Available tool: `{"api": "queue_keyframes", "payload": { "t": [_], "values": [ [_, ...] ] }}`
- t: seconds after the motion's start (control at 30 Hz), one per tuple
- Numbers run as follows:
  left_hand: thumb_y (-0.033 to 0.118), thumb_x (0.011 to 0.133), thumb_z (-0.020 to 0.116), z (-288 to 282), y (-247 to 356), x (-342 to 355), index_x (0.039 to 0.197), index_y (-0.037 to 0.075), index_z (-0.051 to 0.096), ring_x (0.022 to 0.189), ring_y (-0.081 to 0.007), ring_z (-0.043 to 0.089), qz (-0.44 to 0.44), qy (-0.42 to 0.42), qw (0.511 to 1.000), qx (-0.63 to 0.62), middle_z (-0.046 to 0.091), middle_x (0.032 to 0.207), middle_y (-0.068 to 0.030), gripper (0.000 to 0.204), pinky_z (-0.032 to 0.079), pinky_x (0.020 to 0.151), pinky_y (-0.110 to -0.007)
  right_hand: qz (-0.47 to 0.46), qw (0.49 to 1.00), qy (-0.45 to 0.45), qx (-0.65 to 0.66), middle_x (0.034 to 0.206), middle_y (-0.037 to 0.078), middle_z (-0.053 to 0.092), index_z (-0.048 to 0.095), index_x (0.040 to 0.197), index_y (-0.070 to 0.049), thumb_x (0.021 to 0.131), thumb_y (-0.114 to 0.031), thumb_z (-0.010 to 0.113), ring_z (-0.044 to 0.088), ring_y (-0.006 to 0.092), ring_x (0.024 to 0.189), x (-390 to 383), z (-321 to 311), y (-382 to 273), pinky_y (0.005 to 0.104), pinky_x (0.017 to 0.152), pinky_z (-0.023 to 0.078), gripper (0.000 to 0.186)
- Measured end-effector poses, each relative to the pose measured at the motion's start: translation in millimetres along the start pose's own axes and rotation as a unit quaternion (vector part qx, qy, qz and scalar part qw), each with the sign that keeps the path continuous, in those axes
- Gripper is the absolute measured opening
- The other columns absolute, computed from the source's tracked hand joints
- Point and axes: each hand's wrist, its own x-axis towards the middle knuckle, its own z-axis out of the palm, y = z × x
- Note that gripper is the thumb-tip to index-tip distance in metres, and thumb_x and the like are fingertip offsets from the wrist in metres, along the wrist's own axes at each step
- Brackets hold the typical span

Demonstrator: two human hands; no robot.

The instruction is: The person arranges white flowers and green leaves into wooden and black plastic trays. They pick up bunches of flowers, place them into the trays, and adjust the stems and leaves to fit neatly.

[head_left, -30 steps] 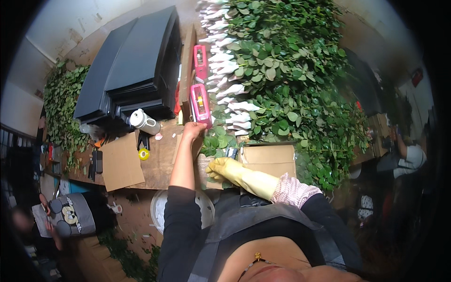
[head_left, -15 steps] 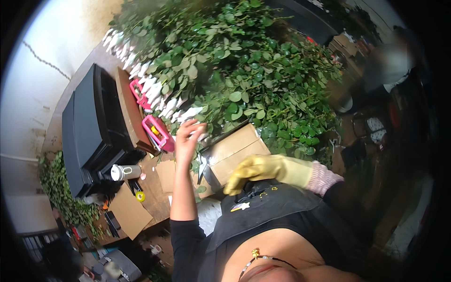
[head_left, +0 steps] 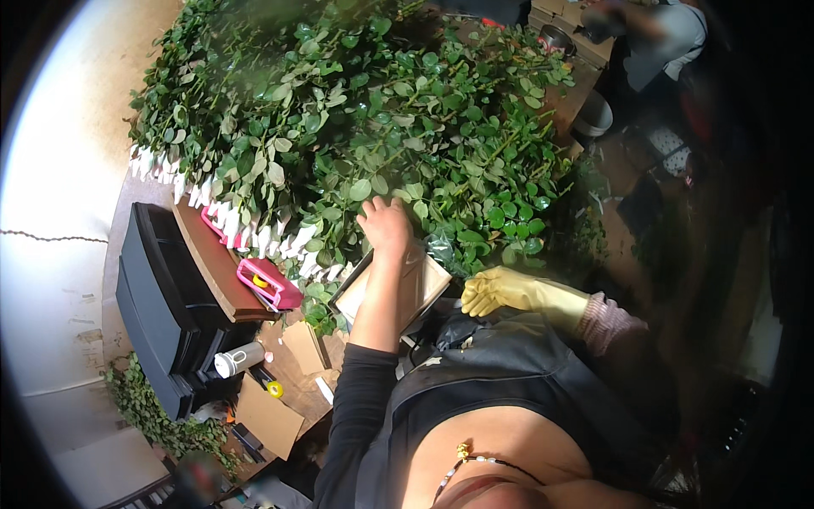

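My left hand (head_left: 385, 222), bare, reaches over a cardboard box (head_left: 424, 276) into a thick pile of green leafy stems (head_left: 441, 144); its fingers are apart and touch leaves. My right hand (head_left: 487, 291), in a long yellow rubber glove, hangs open with loosely curved fingers beside the box and near my dark apron (head_left: 500, 356). A row of white-wrapped stem tips (head_left: 144, 161) lines the pile's left side, with a pink tape dispenser (head_left: 270, 285) nearby.
Black stacked sheets (head_left: 157, 305), a white tumbler (head_left: 239, 360), a yellow tape roll (head_left: 274, 389) and flat cardboard (head_left: 267, 414) lie on the wooden table at left. A person (head_left: 666, 38) is at upper right, near a white bucket (head_left: 593, 114).
The view has turned toward the leaf pile. My left hand has left the pink dispenser and moved rightward into the foliage; my gloved hand has shifted to the box's right side.
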Motion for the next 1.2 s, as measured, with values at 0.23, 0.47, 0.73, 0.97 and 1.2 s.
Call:
{"api": "queue_keyframes", "payload": {
  "t": [0.23,0.47,0.73,0.97,1.2],
  "values": [
    [0.021,0.098,0.047,3,-8,-2,0.116,0.017,0.067,0.118,-0.0352,0.054,-0.013,0.019,1.000,-0.019,0.060,0.123,-0.0134,0.027,0.045,0.095,-0.050,-0.228,0.755,0.068,-0.610,0.094,0.011,0.063,0.058,0.118,0.002,0.095,-0.017,0.057,0.069,0.0256,0.088,-14,-24,12,0.0374,0.074,0.055,0.030],
    [0.007,0.088,0.069,-24,-34,-66,0.132,0.008,0.064,0.130,-0.0373,0.050,0.138,0.335,0.876,-0.318,0.058,0.140,-0.0165,0.045,0.037,0.111,-0.047,0.096,0.773,0.224,-0.586,0.099,0.014,0.069,0.070,0.111,-0.006,0.094,-0.038,0.056,0.067,0.0333,0.095,32,-41,-1,0.0446,0.084,0.054,0.039],
    [0.028,0.105,0.058,129,-181,-285,0.101,0.004,0.063,0.069,-0.0137,0.057,-0.318,0.216,0.672,-0.633,0.058,0.077,-0.0007,0.025,0.046,0.064,-0.027,-0.295,0.739,-0.079,-0.600,0.114,0.014,0.071,0.068,0.120,-0.008,0.097,-0.036,0.061,0.068,0.0297,0.104,-19,177,-81,0.0377,0.095,0.052,0.037],
    [0.036,0.103,0.060,153,-160,-328,0.104,0.012,0.053,0.065,-0.0096,0.057,-0.381,0.137,0.491,-0.771,0.063,0.079,-0.0010,0.025,0.045,0.055,-0.023,-0.407,0.283,-0.251,-0.831,0.091,0.014,0.074,0.075,0.092,-0.004,0.086,-0.046,0.068,0.068,0.0316,0.097,143,217,-30,0.0440,0.108,0.045,0.043],
    [0.040,0.103,0.060,101,-154,-292,0.108,0.010,0.056,0.061,-0.0075,0.052,-0.300,0.043,0.534,-0.789,0.063,0.083,-0.0006,0.031,0.045,0.053,-0.024,-0.474,0.458,-0.230,-0.716,0.066,0.008,0.068,0.068,0.060,-0.009,0.086,-0.048,0.070,0.067,0.0311,0.093,145,189,-40,0.0510,0.117,0.035,0.047]
  ]
}}
